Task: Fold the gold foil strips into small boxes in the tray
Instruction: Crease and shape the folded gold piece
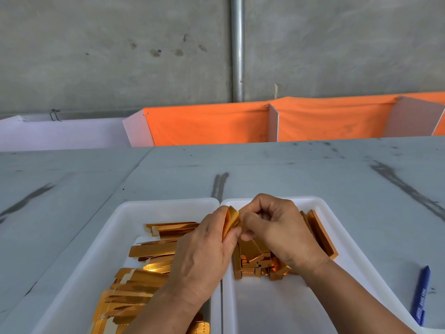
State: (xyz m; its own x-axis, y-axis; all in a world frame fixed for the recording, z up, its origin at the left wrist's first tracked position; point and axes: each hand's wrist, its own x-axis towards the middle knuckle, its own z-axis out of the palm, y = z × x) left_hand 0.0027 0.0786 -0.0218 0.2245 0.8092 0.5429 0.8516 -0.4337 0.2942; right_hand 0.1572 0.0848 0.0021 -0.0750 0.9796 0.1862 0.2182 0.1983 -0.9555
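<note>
Left hand (204,249) and right hand (281,232) both pinch-grip one shiny gold foil strip (232,219) over the seam between white plastic left tray (168,206) (flat strips (144,251)) and right tray (310,200) (folded boxes (252,251)). Short reach both ways, I'd guess.

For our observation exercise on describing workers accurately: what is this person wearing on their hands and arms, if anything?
Nothing worn shows. The left hand and right hand are bare: no gloves, no rings in view. Neither wrist carries a watch or band. The left forearm and right forearm are uncovered to the picture's edge; no sleeve appears.
</note>
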